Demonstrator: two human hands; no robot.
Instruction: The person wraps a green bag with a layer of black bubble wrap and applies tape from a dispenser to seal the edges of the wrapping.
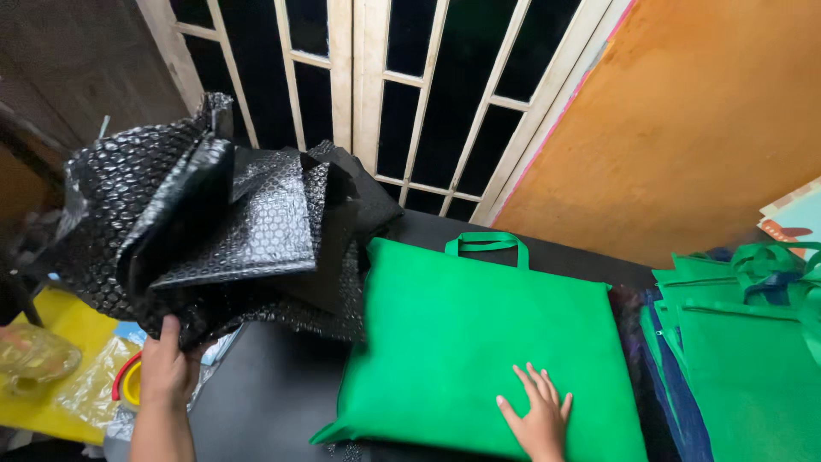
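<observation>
Currently a crumpled bundle of black bubble wrap (214, 231) is held up over the dark worktop (265, 393), the left hand (167, 368) closed in a grip on its lower edge. A green fabric bag (479, 342) lies flat on the worktop, looks stuffed, and is pressed by the right hand (539, 415), fingers spread, nothing grasped. More green bags (753, 342) are stacked just to the right, apparently unfilled. Progress is judged partial: wrap not yet set down.
</observation>
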